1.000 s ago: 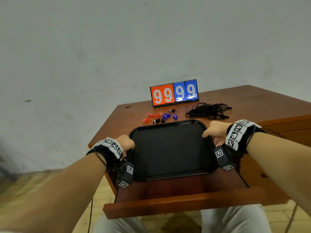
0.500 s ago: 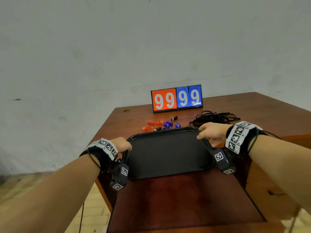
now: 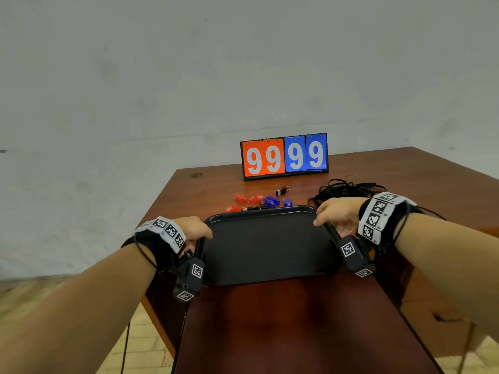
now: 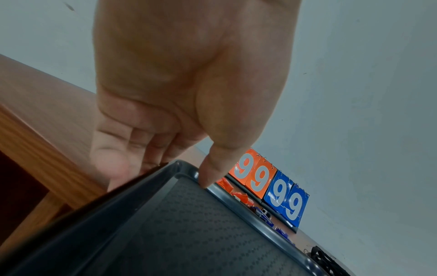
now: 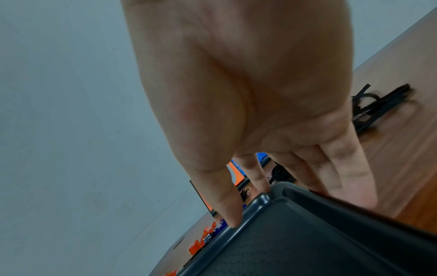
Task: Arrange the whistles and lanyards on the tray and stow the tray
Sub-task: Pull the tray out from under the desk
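Lifted from the drawer toward the whistles [image 3: 259, 202], the tray [image 3: 267, 247] hangs gripped by both hands [image 3: 195, 229] [image 3: 337, 215] at its rims; they should set it level on the surface [image 3: 210, 190].

Brown wooden desk [image 3: 205, 184] against grey wall [image 3: 189, 76].

Left hand [image 3: 195, 228] and right hand [image 3: 337, 213], thumbs over, fingers [image 4: 123, 149] under.
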A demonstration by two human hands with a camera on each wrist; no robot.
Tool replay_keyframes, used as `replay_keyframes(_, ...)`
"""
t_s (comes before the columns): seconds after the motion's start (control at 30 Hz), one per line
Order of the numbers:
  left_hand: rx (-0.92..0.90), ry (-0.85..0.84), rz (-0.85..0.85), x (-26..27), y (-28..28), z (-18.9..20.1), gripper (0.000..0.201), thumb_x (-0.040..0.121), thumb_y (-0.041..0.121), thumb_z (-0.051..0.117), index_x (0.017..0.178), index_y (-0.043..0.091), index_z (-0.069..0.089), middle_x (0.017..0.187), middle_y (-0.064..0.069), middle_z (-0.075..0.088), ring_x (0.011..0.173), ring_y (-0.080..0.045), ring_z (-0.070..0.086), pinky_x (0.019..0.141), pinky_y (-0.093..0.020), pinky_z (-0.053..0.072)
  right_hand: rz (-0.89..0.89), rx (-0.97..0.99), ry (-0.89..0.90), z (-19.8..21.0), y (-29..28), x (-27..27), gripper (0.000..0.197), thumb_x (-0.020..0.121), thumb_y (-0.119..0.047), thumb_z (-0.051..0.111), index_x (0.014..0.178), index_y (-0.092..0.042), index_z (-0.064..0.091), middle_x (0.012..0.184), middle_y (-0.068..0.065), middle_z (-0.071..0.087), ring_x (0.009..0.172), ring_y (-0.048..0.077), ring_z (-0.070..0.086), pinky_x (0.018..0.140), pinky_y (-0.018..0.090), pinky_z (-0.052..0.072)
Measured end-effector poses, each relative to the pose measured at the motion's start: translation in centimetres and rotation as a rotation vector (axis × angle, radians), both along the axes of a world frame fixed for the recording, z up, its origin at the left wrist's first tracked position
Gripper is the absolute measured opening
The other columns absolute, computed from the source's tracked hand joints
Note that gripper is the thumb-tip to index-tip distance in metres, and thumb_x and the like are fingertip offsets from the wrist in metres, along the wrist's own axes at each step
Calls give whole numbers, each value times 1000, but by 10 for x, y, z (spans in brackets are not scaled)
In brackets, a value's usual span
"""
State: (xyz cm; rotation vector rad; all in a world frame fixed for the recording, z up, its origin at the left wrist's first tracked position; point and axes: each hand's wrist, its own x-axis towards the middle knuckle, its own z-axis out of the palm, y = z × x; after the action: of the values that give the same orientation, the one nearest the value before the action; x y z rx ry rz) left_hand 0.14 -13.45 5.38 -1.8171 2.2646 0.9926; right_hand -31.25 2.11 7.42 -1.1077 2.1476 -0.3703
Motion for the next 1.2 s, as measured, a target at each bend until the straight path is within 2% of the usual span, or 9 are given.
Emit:
replay_keyframes(0.13,-14,10,18,-8,-16,-2,37,91,24,61,114,-5,58,69,-16,63,44,-27,55,48,-26,42,-14,8,9,0,-15,-7,43,94,-20,63,134,-6,51,104,12,63,104,43,67,92,52,55)
replay_keyframes(0.27,11,68,51,-16,-31,-8,38,91,22,61,119,-4,59,71,-14,60,46,-24,51,47,-26,38,-16,14,30,-1,-27,-13,45,95,-20,63,136,-7,52,120,11,57,105,37,67,92,50,56)
replay_keyframes(0.4,33,125,84,-24,-43,-14,41,91,23,62,121,-4,58,111,-29,67,60,-33,62,48,-26,39,-7,10,75,-2,-41,-15,49,93,-23,64,138,-7,51,133,15,54,108,40,66,92,50,55)
replay_keyframes(0.57,34,184,115,-30,-57,-19,42,91,17,61,125,-8,56,129,-35,56,74,-47,65,51,-30,42,27,17,132,-3,-51,-16,48,94,-25,63,137,-8,52,133,12,54,108,30,61,93,41,55)
replay_keyframes(0.63,42,225,135,-32,-60,-21,39,92,15,60,124,-8,56,107,-37,65,70,-46,63,58,-37,50,24,16,129,-4,-54,-18,47,94,-24,63,137,-8,52,125,11,55,109,32,63,93,43,56)
replay_keyframes(0.73,37,242,164,-34,-63,-22,19,92,15,60,103,0,57,61,-11,46,49,-25,42,56,-30,39,22,0,137,-4,-57,-20,47,94,-25,64,136,-7,53,122,10,56,109,32,63,92,43,56)
replay_keyframes(0.93,40,261,199,-34,-65,-21,13,88,16,60,93,8,52,63,-6,39,54,-20,38,57,-31,37,34,-18,174,-7,-64,-19,47,93,-25,65,134,-6,55,135,12,56,121,29,54,98,38,47)
replay_keyframes(1.13,7,214,151,-34,-70,-25,48,83,22,62,124,-3,58,72,-15,52,61,-29,52,63,-34,45,27,-82,165,-9,-65,-22,45,92,-22,66,133,-8,56,133,11,57,118,25,54,95,34,45)
replay_keyframes(1.2,-9,198,131,-36,-66,-20,52,85,22,63,129,-3,56,102,-32,65,84,-42,66,77,-40,53,29,-110,160,-8,-64,-20,43,92,-21,66,131,-8,57,132,11,58,115,23,54,92,32,45)
